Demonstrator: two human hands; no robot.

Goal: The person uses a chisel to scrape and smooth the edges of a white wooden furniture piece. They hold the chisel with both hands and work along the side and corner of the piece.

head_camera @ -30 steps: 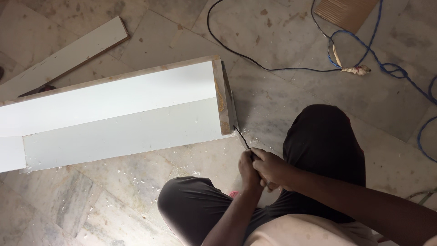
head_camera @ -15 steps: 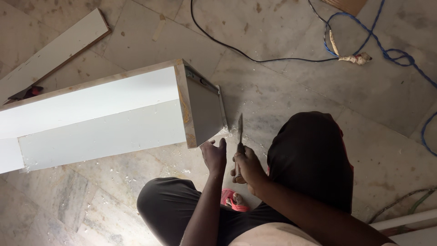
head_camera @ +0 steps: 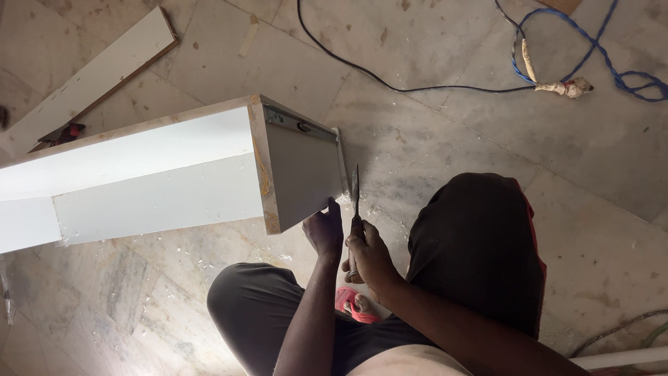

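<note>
A long white laminated box (head_camera: 160, 174) lies on the stone floor, its end panel (head_camera: 303, 174) facing me with a metal slide rail along its top edge. My left hand (head_camera: 323, 228) touches the lower right corner of that end panel with its fingertips. My right hand (head_camera: 369, 254) grips the handle of a chisel (head_camera: 355, 191), whose blade points up beside the panel's right edge. My knees frame both hands, and a pink sandal (head_camera: 353, 306) shows between my legs.
A white board strip (head_camera: 90, 80) lies at the upper left with a red tool (head_camera: 59, 134) by it. A black cable (head_camera: 390, 80) and a blue cable (head_camera: 591, 49) cross the floor at the top. Wood chips litter the floor near the box.
The view has shifted, so the box's end panel now faces me more fully. My left hand has left the chisel and reached to the panel's lower corner; the blade stands upright beside the panel.
</note>
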